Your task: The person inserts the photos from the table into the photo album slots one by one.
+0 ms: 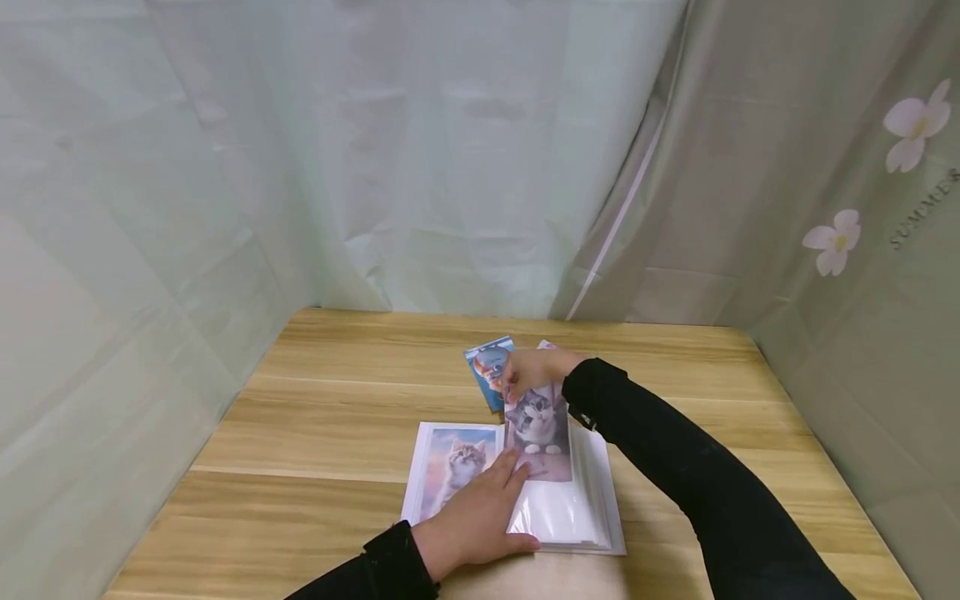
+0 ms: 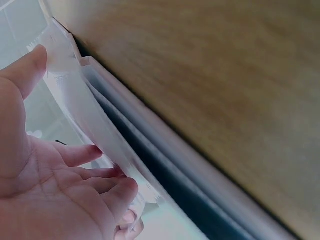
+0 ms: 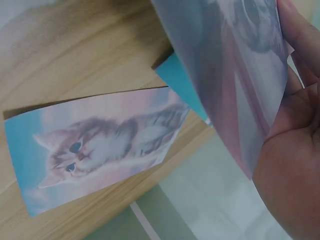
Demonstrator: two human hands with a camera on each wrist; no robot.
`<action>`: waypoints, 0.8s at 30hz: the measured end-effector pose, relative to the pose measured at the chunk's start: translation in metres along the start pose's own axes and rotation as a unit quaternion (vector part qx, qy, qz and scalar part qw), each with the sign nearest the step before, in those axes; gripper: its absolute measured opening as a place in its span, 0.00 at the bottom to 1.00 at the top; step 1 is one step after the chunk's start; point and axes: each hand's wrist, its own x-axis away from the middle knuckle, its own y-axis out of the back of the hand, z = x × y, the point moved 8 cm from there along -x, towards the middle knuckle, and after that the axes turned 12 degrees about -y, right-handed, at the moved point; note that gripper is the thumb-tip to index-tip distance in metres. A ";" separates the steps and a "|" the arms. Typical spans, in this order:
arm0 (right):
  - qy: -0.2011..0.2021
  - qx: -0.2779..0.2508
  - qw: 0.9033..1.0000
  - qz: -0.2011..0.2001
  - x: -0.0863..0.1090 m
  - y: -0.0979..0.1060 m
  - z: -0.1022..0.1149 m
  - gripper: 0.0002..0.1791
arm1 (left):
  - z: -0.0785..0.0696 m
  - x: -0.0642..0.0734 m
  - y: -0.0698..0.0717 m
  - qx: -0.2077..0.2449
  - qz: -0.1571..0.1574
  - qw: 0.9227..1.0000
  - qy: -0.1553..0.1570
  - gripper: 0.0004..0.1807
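An open photo album [image 1: 611, 508] with clear pockets lies at the table's front. Its left page shows a kitten picture [image 1: 463, 458]. My right hand [image 1: 536, 371] pinches the upper edge of a grey-and-white cat photo card [image 1: 536, 429]. That card stands over the right page, its lower end overlapping the clear pocket [image 1: 558, 512]; whether it is inside the pocket is hard to tell. With fingers spread and fairly straight, my left hand [image 1: 476, 517] rests on the album near the fold, fingertips at the card's lower left edge. In the left wrist view, the album's page edges [image 2: 150, 150] are seen from the side.
Behind the album lies a blue picture card [image 1: 486, 371], partly covered by my right hand. Another kitten card [image 3: 110, 145] lies flat on the wooden table [image 1: 337, 392], beside a teal card corner [image 3: 182, 82]. Pale curtains [image 1: 465, 167] hang around the table's back and sides.
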 end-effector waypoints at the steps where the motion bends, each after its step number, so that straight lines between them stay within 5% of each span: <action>1: -0.001 0.006 1.000 -0.002 0.000 -0.001 -0.001 0.02 | 0.000 0.000 0.000 0.001 0.000 1.000 0.000 0.54; 6: 0.002 0.023 0.999 -0.023 0.002 -0.004 -0.001 0.02 | 0.000 -0.001 0.000 0.003 0.001 1.000 0.000 0.54; 11: -0.024 -0.015 0.999 -0.035 0.009 -0.003 -0.004 0.02 | 0.002 -0.001 -0.003 0.006 0.007 1.000 0.002 0.54; 17: -0.050 -0.014 0.995 -0.083 0.020 0.007 -0.018 0.08 | 0.001 -0.001 -0.003 0.001 0.004 1.000 0.005 0.55; 24: -0.045 -0.046 0.994 -0.090 0.035 0.008 -0.036 0.06 | 0.002 0.000 -0.003 -0.010 0.000 1.000 0.006 0.56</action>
